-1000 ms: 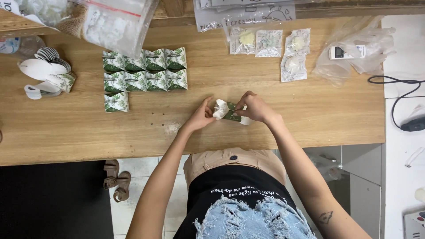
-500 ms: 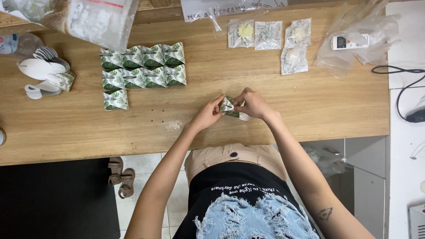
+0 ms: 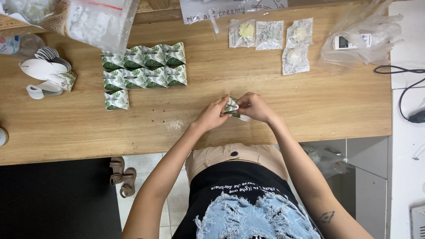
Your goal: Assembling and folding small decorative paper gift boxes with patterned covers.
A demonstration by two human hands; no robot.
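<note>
Using the wooden table as the landmark, going left to right. At its far left edge sits a stack of white oval card cutouts, with a clear plastic bag at the back edge beside them. Toward the table's left-middle there's a block of finished green leaf-print paper pouches, two tidy rows plus one extra under the left end.

Near the front edge at the table's middle, both hands meet. The left hand has its fingertips pressed together, pinching the left side of one small leaf-print pouch. The right hand is curled over the other side, pinching it too, with a bit of white card peeking out underneath. So the pouch sits right between the two hands, touching both, equally near each. It's mostly covered, so I can't tell which way its long axis runs.

Further right along the back: four small clear packets and a crumpled plastic bag with a white remote inside.
</note>
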